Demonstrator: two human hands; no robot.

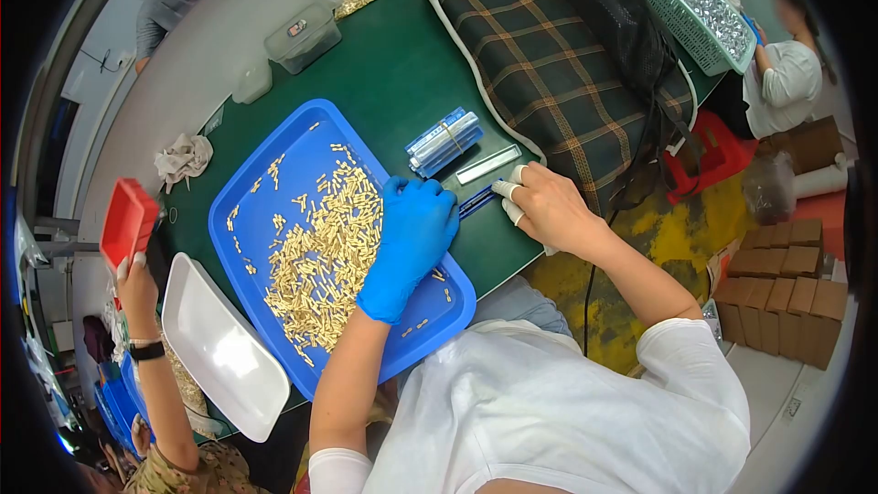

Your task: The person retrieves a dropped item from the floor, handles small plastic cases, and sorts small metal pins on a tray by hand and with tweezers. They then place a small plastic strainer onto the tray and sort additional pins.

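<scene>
My left hand (412,242), in a blue glove, is above the right rim of the blue tray (240,265), its fingers curled at the near end of slim dark blue sticks (476,202). What the gloved fingertips hold is hidden. My right hand (553,206), with white finger cots, pinches the other end of the sticks, low over the green table. Many small brass-coloured pins (320,265) lie heaped in the tray. Just beyond my hands are a flat clear case (488,165) and a banded bundle of blue-and-white packs (444,142).
A plaid cloth (540,55) with a black bag (622,18) lies right of my work area. A white tray (219,348) stands left, where a co-worker's hand (137,288) holds a red tray (128,221). Further back are a clear box (304,39) and a green basket (700,14).
</scene>
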